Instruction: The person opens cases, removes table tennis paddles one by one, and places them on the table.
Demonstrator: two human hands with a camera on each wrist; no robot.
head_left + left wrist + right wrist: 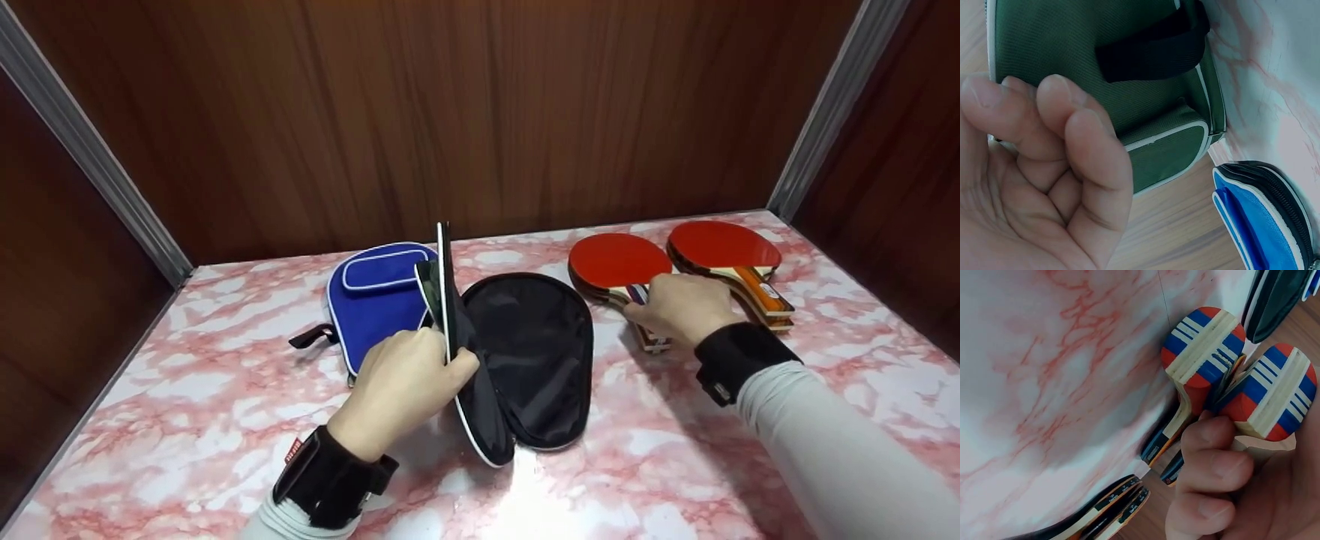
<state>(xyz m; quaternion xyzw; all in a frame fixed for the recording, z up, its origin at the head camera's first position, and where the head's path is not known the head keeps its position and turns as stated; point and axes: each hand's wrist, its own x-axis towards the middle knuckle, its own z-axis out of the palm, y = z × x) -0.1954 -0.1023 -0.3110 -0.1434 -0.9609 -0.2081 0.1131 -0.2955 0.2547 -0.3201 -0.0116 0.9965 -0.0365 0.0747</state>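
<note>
A table tennis paddle case [534, 352] lies unzipped, its black lining facing up. My left hand [405, 379] pinches the edge of its raised flap [476, 405]. The left wrist view shows that flap's green outside [1061, 39], with a black strap [1151, 59] and a pocket, beside the curled fingers [1098, 149]. To the right, my right hand [688, 306] grips the handle of the upper paddle [619, 259] in a stacked pair. Both striped handle ends show in the right wrist view; the fingers curl round one handle [1275, 391], apart from the lower handle [1204, 349].
A blue paddle case [382, 311] with white piping lies behind my left hand, its black strap [311, 336] sticking out leftwards. Another stacked pair of red paddles [724, 244] lies at the back right. Brown wood-grain panels [480, 112] wall the marbled table [187, 420].
</note>
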